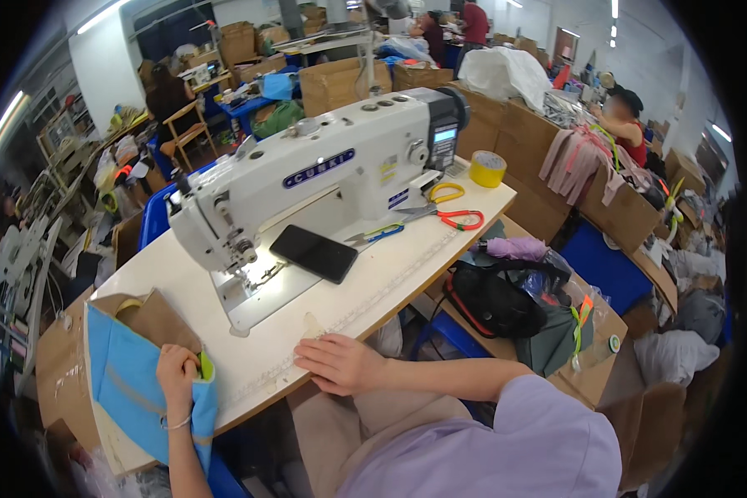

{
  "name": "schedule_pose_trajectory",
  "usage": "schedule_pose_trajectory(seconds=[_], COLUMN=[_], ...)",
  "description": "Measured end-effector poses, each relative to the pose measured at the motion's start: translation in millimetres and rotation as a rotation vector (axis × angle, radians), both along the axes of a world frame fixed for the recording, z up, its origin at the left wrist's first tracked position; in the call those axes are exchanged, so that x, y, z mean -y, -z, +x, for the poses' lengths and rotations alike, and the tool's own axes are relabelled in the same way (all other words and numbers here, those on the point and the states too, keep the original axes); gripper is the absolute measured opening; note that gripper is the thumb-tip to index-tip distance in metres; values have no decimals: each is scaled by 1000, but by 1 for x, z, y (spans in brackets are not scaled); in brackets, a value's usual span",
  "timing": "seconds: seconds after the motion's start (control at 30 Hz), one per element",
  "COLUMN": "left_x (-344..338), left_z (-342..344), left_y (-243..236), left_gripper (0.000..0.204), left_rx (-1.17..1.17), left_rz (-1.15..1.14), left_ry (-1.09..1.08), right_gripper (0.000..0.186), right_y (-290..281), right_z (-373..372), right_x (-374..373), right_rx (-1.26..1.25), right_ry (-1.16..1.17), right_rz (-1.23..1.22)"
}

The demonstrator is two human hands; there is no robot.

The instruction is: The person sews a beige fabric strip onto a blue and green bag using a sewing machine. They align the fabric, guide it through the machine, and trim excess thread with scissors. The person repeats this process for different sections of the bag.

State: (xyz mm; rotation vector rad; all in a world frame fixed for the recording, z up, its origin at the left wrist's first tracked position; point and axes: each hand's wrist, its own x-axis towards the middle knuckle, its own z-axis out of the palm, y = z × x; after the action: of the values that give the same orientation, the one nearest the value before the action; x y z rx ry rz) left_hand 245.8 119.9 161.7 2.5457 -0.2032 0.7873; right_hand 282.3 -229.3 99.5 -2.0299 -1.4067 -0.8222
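Note:
My left hand (pixel 177 380) is closed on the edge of a light blue fabric piece (pixel 124 383), which looks like an open bag with a brown inner side. A bit of bright green trim (pixel 206 365) shows beside my fingers. The piece lies at the left end of the white sewing table (pixel 266 365), partly hanging over its front edge. My right hand (pixel 340 363) rests on the table's front edge, fingers stretched out and holding nothing. Beyond my hands stands a white sewing machine (pixel 307 166), its lit needle area (pixel 253 270) apart from the fabric.
A black phone (pixel 314 253) lies on the machine bed. Beside it are blue-handled snips (pixel 379 234), scissors with red and yellow handles (pixel 452 217) and a yellow tape roll (pixel 488 168). At right, a black bag (pixel 494 299) sits on cardboard. Other people work farther back.

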Motion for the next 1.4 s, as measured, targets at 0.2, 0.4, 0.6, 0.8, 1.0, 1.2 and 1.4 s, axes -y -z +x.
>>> schedule_pose_trajectory(seconds=[0.2,0.4,0.6,0.8,1.0,1.2,1.4], left_x=[-10,-3,-3,-2,-2,-1,-1], left_z=[7,3,3,0,0,1,0], left_y=[8,4,4,0,1,3,2], left_gripper=[8,9,9,8,8,9,7], left_rx=[44,37,54,21,21,37,11], left_rz=[16,-32,-37,-30,-6,-40,-17], left_ry=[65,44,56,68,55,30,41], right_gripper=[48,51,51,51,51,51,51], right_y=[3,7,5,8,6,7,9], right_z=[1,1,1,0,-1,0,-1], right_x=[2,3,3,3,3,2,3], right_rx=[4,9,9,-8,-2,5,-9], right_ry=[-5,-3,2,5,7,12,18], right_rz=[12,-36,-32,-31,-12,-17,-23])
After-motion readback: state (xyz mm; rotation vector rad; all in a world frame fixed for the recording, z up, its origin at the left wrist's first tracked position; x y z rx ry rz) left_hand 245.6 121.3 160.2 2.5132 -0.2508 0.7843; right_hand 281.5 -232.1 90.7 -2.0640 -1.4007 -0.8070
